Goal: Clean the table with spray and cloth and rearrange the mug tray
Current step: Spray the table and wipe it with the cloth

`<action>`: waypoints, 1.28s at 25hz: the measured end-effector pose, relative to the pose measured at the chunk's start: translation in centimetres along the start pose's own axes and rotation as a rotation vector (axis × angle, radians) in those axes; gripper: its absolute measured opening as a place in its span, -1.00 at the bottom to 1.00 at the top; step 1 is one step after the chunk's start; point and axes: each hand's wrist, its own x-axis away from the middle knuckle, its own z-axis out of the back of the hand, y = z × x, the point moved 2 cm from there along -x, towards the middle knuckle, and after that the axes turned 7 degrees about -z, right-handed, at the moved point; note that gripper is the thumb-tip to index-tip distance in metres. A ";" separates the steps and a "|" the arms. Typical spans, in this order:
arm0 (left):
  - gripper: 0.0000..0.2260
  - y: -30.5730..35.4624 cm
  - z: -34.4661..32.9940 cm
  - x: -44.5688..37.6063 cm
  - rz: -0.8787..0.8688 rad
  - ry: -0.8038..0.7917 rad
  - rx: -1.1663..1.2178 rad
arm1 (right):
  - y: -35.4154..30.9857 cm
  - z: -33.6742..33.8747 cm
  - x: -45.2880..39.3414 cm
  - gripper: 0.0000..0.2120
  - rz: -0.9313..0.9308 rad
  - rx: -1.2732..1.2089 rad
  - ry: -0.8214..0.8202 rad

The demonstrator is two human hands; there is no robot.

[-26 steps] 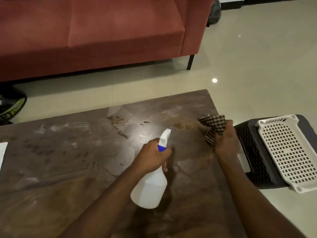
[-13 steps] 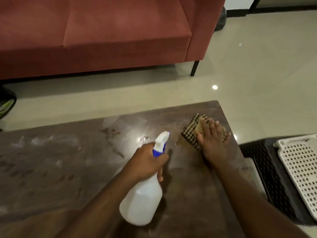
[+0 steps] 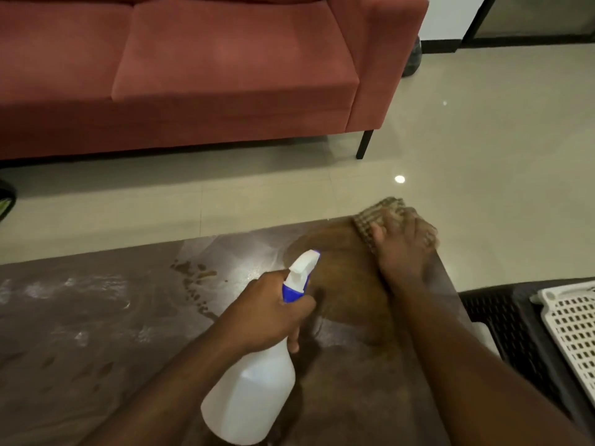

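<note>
We wipe the table's [image 3: 96,333] far corner.
Our left hand [image 3: 267,312] grips the spray bottle [image 3: 254,394]; our right hand [image 3: 402,249], blurred, seemingly presses flat on the cloth [image 3: 370,217].

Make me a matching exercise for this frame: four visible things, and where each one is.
Things:
1. spray bottle
2. checked cloth
3. white tray
4. red sofa

Places:
A. on the dark stool, right of the table
B. under the right hand, at the table's far right corner
C. across the floor, beyond the table
D. in the left hand

Pairs: 1-D, 2-B, 3-A, 4-C
</note>
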 end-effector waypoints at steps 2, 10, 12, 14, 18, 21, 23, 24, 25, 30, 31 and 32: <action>-0.79 -0.1 -0.6 -0.4 -0.003 -0.005 -0.010 | -4.0 -2.3 4.1 -0.52 0.316 -0.026 -0.059; -0.77 0.6 -2.5 1.7 0.029 -0.068 -0.035 | 2.7 0.5 -1.2 -0.48 -0.040 -0.021 0.015; -0.80 -0.1 -2.8 1.2 0.031 -0.040 -0.023 | -2.0 -1.4 3.0 -0.52 0.208 -0.012 0.020; -0.83 0.3 -3.2 1.0 0.029 -0.042 -0.047 | 0.5 -2.8 9.2 -0.54 0.570 0.071 0.066; -0.74 2.8 -5.5 1.0 -0.026 -0.132 -0.050 | 8.5 1.2 8.0 -0.48 0.308 0.158 0.088; -0.82 3.8 -8.0 0.1 -0.036 -0.124 -0.051 | 5.5 0.4 10.7 -0.47 0.226 0.017 0.052; -0.82 5.0 -9.3 0.3 -0.022 -0.121 -0.078 | 8.7 -1.5 16.5 -0.50 0.542 0.043 0.091; -0.83 5.1 -9.4 0.6 -0.011 -0.120 -0.085 | 11.6 -1.3 17.2 -0.54 0.625 0.120 0.118; -0.86 5.4 -9.5 1.2 -0.002 -0.122 -0.084 | 13.7 -0.3 16.1 -0.55 0.582 0.160 0.120; -0.82 5.2 -10.3 2.4 0.029 -0.066 -0.119 | 10.1 0.4 15.5 -0.55 0.242 0.030 0.110; -0.81 5.3 -10.7 2.9 0.030 -0.070 -0.121 | 11.1 -0.4 18.2 -0.54 0.415 0.039 0.119; -0.83 5.3 -11.1 3.4 0.033 -0.084 -0.118 | 13.5 -0.4 20.4 -0.54 0.550 0.070 0.137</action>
